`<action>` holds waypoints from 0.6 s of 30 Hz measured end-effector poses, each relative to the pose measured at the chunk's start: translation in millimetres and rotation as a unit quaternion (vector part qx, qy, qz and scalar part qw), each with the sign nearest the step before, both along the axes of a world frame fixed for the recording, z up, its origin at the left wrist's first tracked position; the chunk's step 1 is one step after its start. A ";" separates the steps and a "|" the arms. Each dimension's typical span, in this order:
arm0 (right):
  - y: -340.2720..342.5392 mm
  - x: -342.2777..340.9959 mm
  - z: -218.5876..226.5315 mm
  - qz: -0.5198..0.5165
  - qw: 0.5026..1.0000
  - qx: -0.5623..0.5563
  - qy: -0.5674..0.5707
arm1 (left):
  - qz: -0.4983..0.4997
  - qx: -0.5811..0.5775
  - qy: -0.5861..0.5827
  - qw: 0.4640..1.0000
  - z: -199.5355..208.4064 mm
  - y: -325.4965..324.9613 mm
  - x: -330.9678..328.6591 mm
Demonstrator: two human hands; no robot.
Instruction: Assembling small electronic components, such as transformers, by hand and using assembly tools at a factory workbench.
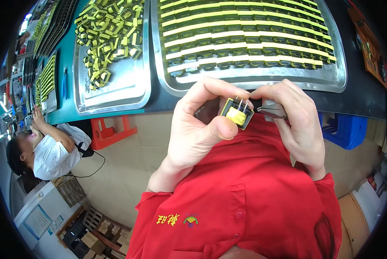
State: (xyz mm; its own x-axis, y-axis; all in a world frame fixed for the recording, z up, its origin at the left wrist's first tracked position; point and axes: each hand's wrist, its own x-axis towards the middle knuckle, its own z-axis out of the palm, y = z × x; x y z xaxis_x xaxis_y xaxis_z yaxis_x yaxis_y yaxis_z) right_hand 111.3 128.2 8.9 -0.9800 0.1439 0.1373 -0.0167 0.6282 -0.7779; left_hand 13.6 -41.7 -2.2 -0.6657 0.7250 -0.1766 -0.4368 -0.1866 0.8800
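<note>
Between the thumb and fingers of my left hand [195, 123] is a small transformer [238, 114], black with yellow tape round its middle. Several thin metal pins stick up from its far side. My right hand [294, 116] is close beside it on the right, its fingers closed round a small metal tool [272, 110] with a pale wrapped part; its exact kind is not clear. The right fingertips come near the pins, but I cannot tell whether they touch. Both hands are above my lap, just in front of the bench edge.
A metal tray [176, 86] ahead holds rows of yellow-topped transformers. Another tray [115, 97] to its left has a loose heap of them. Blue-handled pliers [65, 84] lie farther left. Red [111, 131] and blue stools [346, 131] stand below; a co-worker [55, 149] sits left.
</note>
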 end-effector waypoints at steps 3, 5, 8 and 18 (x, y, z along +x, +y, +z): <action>-0.9 0.2 -0.2 -0.007 1.000 -0.001 0.009 | 0.019 0.031 0.006 0.999 0.4 3.1 3.5; -0.5 -1.1 -1.0 -0.024 0.998 0.049 0.029 | 0.004 0.012 0.024 1.000 4.5 3.7 2.1; -1.7 -5.6 -3.0 -0.051 0.988 0.136 0.058 | -0.006 -0.010 0.068 0.998 4.9 1.3 1.9; -7.2 -6.7 -14.6 -0.049 0.972 0.205 0.108 | -0.023 -0.057 0.150 0.987 12.5 -0.9 10.2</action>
